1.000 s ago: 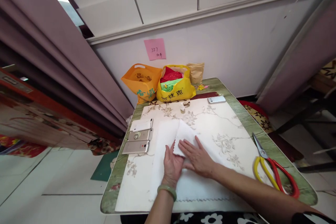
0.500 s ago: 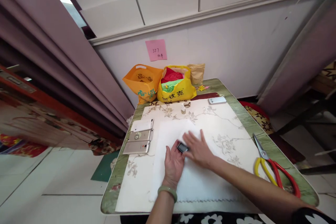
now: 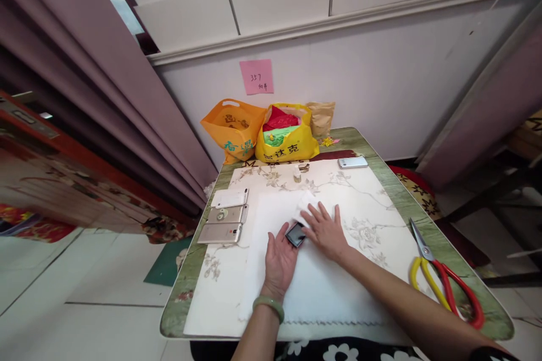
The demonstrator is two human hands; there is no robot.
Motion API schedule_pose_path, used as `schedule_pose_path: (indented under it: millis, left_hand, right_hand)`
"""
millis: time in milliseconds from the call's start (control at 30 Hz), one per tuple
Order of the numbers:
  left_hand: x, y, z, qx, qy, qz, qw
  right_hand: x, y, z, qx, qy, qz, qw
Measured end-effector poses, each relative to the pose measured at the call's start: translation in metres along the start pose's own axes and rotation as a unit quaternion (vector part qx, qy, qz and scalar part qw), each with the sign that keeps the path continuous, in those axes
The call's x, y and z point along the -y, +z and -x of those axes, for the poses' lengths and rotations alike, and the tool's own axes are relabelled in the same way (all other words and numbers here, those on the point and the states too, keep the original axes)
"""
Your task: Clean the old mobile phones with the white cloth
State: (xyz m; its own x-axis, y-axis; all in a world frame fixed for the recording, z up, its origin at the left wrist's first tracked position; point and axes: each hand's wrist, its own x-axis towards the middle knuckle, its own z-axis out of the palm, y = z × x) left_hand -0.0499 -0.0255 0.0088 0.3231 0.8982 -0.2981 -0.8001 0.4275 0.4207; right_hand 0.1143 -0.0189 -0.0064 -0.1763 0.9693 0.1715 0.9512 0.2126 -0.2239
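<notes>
My left hand (image 3: pixel 280 256) lies palm up on the white cloth (image 3: pixel 313 285), fingers open, its fingertips touching a small dark phone (image 3: pixel 295 234). My right hand (image 3: pixel 327 229) rests flat with fingers spread on a folded flap of the white cloth (image 3: pixel 305 206), right beside the phone. A green bangle (image 3: pixel 269 306) circles my left wrist. The cloth covers the middle of the floral table mat (image 3: pixel 364 203).
Three phones (image 3: pixel 223 215) lie in a row at the mat's left edge and another phone (image 3: pixel 353 162) at the far right. Red and yellow scissors (image 3: pixel 442 276) lie near the right table edge. An orange bag (image 3: pixel 232 130) and a yellow bag (image 3: pixel 287 135) stand against the wall.
The cloth flap has been pulled back to the far right, uncovering the dark phone. My right hand slid away from me with the flap; my left hand stayed.
</notes>
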Motion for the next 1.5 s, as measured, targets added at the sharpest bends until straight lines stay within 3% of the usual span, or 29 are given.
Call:
schedule_pose_path:
  millis: [100,133,233,267,367,400,500,533,667,800,933,1033,1133,1200,1300,1367,1433,1500]
  left_hand:
    - [-0.001,0.001,0.0,-0.002,-0.001,-0.005,1.0]
    - [-0.001,0.001,0.0,-0.001,-0.003,-0.003,1.0]
    - [-0.001,0.001,0.0,0.0,-0.009,0.005,1.0]
    - [-0.001,0.001,0.0,0.0,-0.011,0.005,1.0]
    - [-0.002,0.001,0.0,0.001,-0.013,0.003,1.0]
    - [-0.002,0.001,0.0,0.001,-0.013,0.005,1.0]
    - [-0.002,0.001,0.0,-0.002,-0.014,0.007,1.0]
    - [-0.002,0.001,0.0,-0.002,-0.013,0.005,1.0]
    - [-0.001,0.001,0.0,0.003,-0.004,-0.003,1.0]
    - [0.0,0.0,0.0,-0.009,-0.011,0.003,1.0]
    - [0.0,-0.002,0.0,-0.018,-0.016,-0.006,1.0]
    - [-0.002,-0.005,0.0,-0.007,-0.026,-0.017,0.999]
    - [-0.003,-0.007,0.0,-0.003,-0.031,-0.018,0.999]
    - [-0.003,-0.005,0.0,-0.002,-0.031,-0.014,0.999]
    - [-0.003,-0.001,0.002,0.015,-0.028,-0.006,0.999]
    - [-0.003,0.003,0.003,0.025,-0.026,-0.004,0.999]
    - [-0.003,0.005,0.004,0.029,-0.028,-0.003,0.999]
    - [-0.003,0.005,0.003,0.033,-0.03,-0.001,0.999]
  right_hand:
    - [-0.004,0.001,0.008,0.008,-0.117,-0.002,0.993]
    - [-0.004,0.001,0.011,0.002,-0.114,0.0,0.993]
    - [-0.001,0.001,0.019,-0.037,-0.012,0.017,0.999]
    - [0.001,0.001,0.022,-0.041,-0.019,0.019,0.999]
    - [0.004,0.0,0.027,-0.019,-0.139,0.011,0.99]
    - [0.004,-0.001,0.028,-0.018,-0.14,0.013,0.99]
    - [0.002,-0.002,0.031,-0.045,-0.043,0.03,0.998]
    - [0.002,-0.002,0.033,-0.047,-0.041,0.031,0.998]
    - [-0.001,-0.001,0.035,-0.016,-0.148,0.013,0.989]
    - [-0.024,-0.002,0.02,-0.01,-0.013,-0.01,1.0]
    - [-0.061,-0.013,0.001,-0.012,0.038,-0.104,0.994]
    - [-0.077,-0.024,-0.005,-0.054,0.107,-0.162,0.98]
    - [-0.068,-0.034,-0.002,-0.137,0.215,-0.201,0.946]
    - [-0.052,-0.039,0.003,-0.161,0.215,-0.237,0.934]
    - [-0.03,-0.045,0.006,-0.074,0.072,-0.316,0.943]
    - [-0.025,-0.048,0.001,-0.07,0.087,-0.321,0.94]
    - [-0.022,-0.047,-0.006,-0.109,0.14,-0.282,0.943]
    - [-0.015,-0.041,-0.009,-0.124,0.112,-0.231,0.959]
